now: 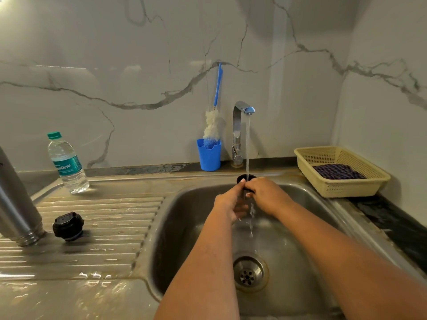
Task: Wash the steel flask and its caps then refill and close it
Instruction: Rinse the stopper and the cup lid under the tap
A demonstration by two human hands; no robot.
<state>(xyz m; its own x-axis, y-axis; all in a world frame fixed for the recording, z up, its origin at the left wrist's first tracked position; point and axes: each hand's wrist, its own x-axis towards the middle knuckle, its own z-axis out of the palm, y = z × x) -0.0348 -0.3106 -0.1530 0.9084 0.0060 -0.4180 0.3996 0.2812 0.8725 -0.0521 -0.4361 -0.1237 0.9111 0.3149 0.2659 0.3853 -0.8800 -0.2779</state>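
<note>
Cup cap: I am holding the black cup cap (245, 179) under the running water, above the back edge of the sink (184, 218), its open mouth facing up into the stream.
Left hand: my left hand (232, 202) is curling its fingers round the cap's left side, thumb up near the rim.
Right hand: my right hand (265, 192) is gripping the cap from the right, fingers wrapping over its front; how much of the cap sits inside my palms I cannot tell.
Water: the stream is falling from the tap (240, 125) at the sink's back edge into the cap and spilling down between my hands toward the drain (248, 272).
Flask: the steel flask (16, 204) is standing mouth down at the left edge of the draining board (97, 232).
Stopper: the black stopper (68, 226) is sitting on the board just beside the flask's mouth.
Water bottle: a plastic bottle (67, 165) is standing at the board's back left corner.
Brush: a blue-handled bottle brush (212, 125) is standing in a blue holder (209, 155) just left of the tap.
Basket: a cream basket (346, 188) holding a dark cloth (338, 171) is sitting on the counter at the sink's back right corner.
</note>
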